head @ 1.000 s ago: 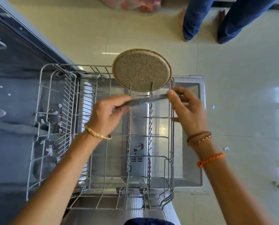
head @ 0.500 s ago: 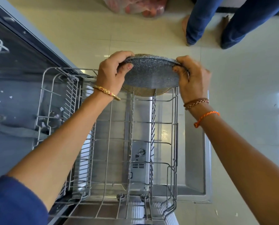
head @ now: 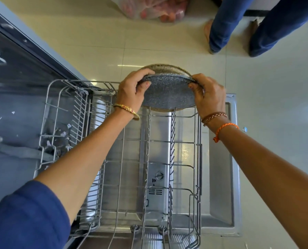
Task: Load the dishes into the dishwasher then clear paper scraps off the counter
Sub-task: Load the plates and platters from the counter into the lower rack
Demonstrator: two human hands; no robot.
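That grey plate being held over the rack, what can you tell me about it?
The grey plate is round, flat and speckled, like stone or coated ceramic. It stands nearly upright, tilted, at the far end of the dishwasher rack, its lower edge down among the wire prongs. The left hand and right hand pinch its opposite rims. Right behind it stands a beige plate.

The single head camera looks steeply down from above, close over the pulled-out dishwasher rack and the floor beyond.
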